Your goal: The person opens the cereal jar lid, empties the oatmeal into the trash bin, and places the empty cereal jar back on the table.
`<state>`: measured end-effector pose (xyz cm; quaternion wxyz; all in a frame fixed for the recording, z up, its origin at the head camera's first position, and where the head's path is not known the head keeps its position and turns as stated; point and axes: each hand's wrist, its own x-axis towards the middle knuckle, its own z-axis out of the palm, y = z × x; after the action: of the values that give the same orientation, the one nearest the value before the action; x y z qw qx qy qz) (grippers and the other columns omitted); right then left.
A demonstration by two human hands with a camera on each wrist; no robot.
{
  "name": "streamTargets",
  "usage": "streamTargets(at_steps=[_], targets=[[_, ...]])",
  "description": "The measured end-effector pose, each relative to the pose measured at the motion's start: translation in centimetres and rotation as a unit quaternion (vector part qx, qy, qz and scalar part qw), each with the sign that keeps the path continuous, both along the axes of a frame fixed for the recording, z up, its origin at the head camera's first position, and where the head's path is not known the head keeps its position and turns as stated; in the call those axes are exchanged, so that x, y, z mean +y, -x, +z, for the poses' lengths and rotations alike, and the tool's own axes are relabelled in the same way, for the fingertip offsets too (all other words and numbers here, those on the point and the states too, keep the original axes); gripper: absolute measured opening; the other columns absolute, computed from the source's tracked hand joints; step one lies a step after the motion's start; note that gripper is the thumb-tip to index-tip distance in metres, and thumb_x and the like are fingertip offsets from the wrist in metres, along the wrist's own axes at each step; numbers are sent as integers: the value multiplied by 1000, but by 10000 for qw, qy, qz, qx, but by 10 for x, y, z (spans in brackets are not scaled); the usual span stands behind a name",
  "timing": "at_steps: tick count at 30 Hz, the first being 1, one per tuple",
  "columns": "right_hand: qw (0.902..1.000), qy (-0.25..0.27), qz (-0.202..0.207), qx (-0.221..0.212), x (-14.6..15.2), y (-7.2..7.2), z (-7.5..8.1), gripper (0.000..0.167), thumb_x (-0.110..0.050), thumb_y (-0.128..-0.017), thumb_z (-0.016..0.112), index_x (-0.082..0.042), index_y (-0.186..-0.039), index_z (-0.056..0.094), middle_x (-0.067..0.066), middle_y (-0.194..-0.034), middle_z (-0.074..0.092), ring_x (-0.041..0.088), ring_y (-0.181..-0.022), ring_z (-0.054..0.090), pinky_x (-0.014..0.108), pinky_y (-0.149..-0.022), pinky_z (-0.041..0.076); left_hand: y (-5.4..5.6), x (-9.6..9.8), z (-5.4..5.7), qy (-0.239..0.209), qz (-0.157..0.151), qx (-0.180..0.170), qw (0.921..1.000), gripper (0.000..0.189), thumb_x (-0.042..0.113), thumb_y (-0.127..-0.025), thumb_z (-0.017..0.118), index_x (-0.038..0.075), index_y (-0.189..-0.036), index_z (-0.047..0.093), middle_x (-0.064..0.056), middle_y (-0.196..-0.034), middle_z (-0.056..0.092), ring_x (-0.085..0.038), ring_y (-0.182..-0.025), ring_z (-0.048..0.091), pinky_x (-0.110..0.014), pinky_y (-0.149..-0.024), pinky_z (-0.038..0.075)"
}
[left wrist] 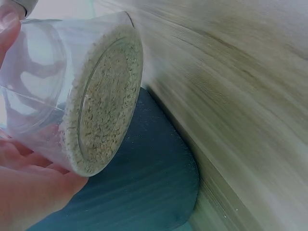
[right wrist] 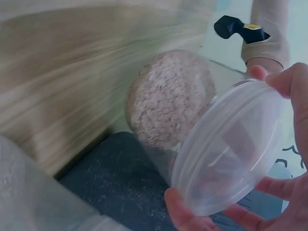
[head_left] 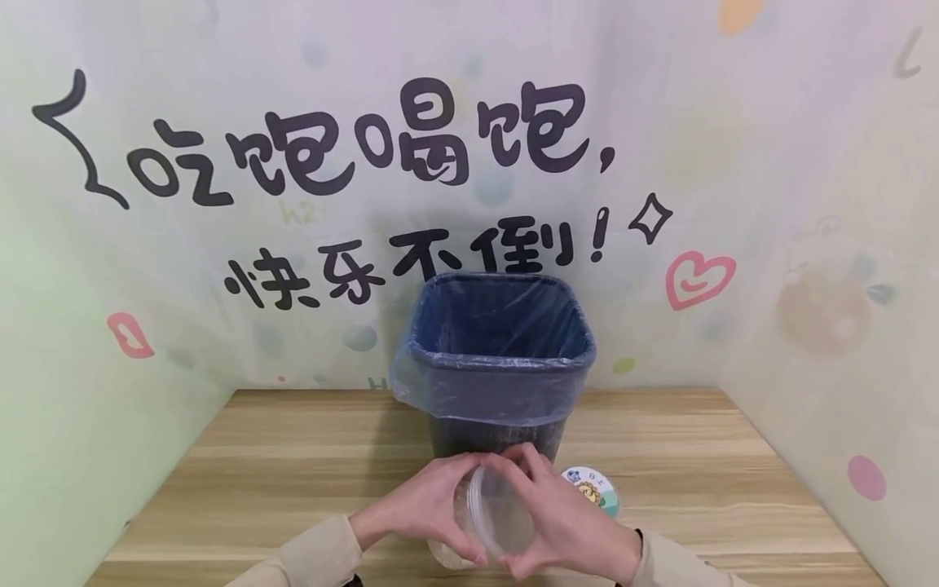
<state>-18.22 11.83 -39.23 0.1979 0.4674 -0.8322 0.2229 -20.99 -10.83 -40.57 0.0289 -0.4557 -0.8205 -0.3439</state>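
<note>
One jar [left wrist: 79, 96] underside-on, left wrist view only

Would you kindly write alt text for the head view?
A person's left hand holds a tilted clear jar while the right hand grips its translucent lid, in front of a bag-lined bin on a wooden table. Dark Chinese lettering marks the wall behind.

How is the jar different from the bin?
The bin is bigger than the jar. The bin is dark; the jar is see-through, showing flakes inside. The bin stands upright, open on top; the jar is tilted between the left hand and right hand, with a lid at its mouth. Both are containers.
</note>
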Motion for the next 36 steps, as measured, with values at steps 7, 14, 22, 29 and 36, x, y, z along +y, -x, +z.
streamTargets(at_steps=[7, 14, 22, 29, 36], targets=[[9998, -140, 19, 119, -3, 3, 0, 110, -33, -48, 87, -12, -144, 38, 5, -122, 41, 18, -104, 51, 29, -81, 51, 2, -3, 3, 45, 103, -407, 9991, 89, 37, -58, 92, 14, -132, 51, 2, -119, 60, -9, -104, 56, -25, -87, 47], [9983, -365, 107, 436, -3, 3, 1, 110, -38, -49, 88, -11, -143, 39, 7, -123, 40, 19, -103, 52, 27, -79, 51, 2, -2, -1, 196, 296, -296, 9989, 89, 40, -53, 93, 16, -130, 54, 5, -117, 60, -7, -103, 55, -23, -85, 47], [9987, -318, 188, 349, 4, 3, 1, 112, -41, -46, 87, -12, -143, 40, 5, -121, 41, 16, -102, 50, 27, -80, 50, 3, 6, -2, 191, 93, -507, 9985, 86, 38, -55, 93, 19, -129, 53, 5, -116, 60, -6, -102, 55, -22, -85, 46], [9982, -97, 361, 463, 10, 2, 1, 109, -46, -50, 85, -10, -142, 40, 6, -121, 40, 16, -101, 49, 27, -82, 49, 1, 8, -1, 163, -204, -549, 9981, 89, 35, -56, 93, 19, -131, 48, 8, -116, 60, -3, -100, 55, -20, -85, 46], [9985, -185, 363, 359, 11, -3, -1, 107, -50, -55, 86, -11, -143, 39, 7, -123, 40, 19, -107, 47, 33, -84, 49, -1, 7, -6, 159, -280, -357, 9988, 84, 39, -57, 92, 19, -127, 49, 8, -110, 60, -2, -96, 56, -17, -81, 46]])
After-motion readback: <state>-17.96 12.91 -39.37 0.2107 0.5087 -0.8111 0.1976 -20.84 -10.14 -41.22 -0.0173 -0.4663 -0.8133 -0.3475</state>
